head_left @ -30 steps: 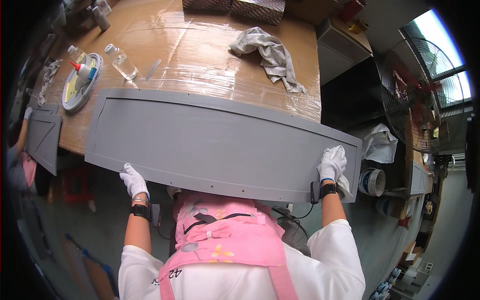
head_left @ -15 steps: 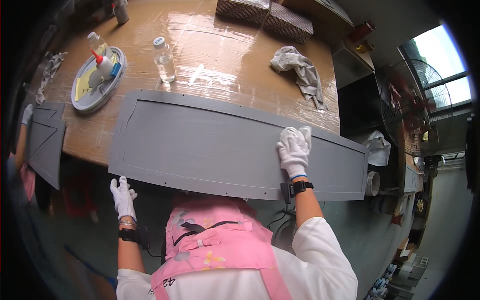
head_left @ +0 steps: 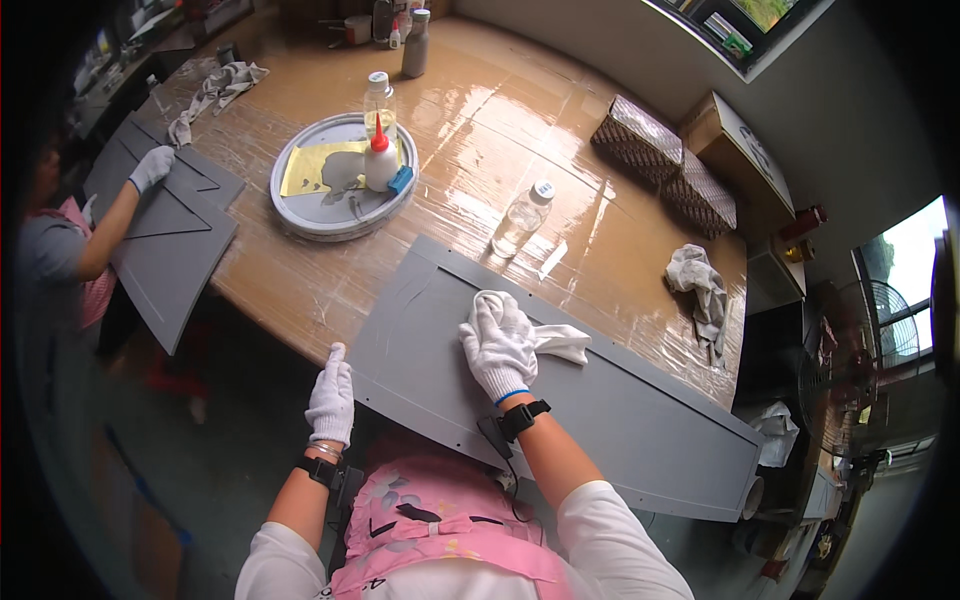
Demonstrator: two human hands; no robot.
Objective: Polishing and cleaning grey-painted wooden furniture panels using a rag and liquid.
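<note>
A long grey panel (head_left: 620, 420) with a raised border strip lies along the table's near side, its front edge overhanging. My right hand (head_left: 497, 350), in a white knit glove, presses a bunched white cloth (head_left: 562, 342) onto the panel's left half; a loose end of the cloth trails to the right. At the panel's near left corner is my left hand (head_left: 331, 402), also gloved. Its fingers are stretched out together and point away from me along the edge; whether the thumb touches the underside is hidden.
Beyond the panel stand a clear bottle (head_left: 522, 222) and a round grey lid (head_left: 285, 212) carrying a red-tipped glue bottle (head_left: 380, 165). A grey rag (head_left: 700, 295) lies at right, patterned boxes (head_left: 640, 142) behind. At left, a co-worker's gloved hand (head_left: 152, 168) rests on grey pieces (head_left: 180, 235).
My view has swung left. My right hand has moved leftward over the panel with the cloth, which now shows more. My left hand has come up against the panel's corner, fingers closer together.
</note>
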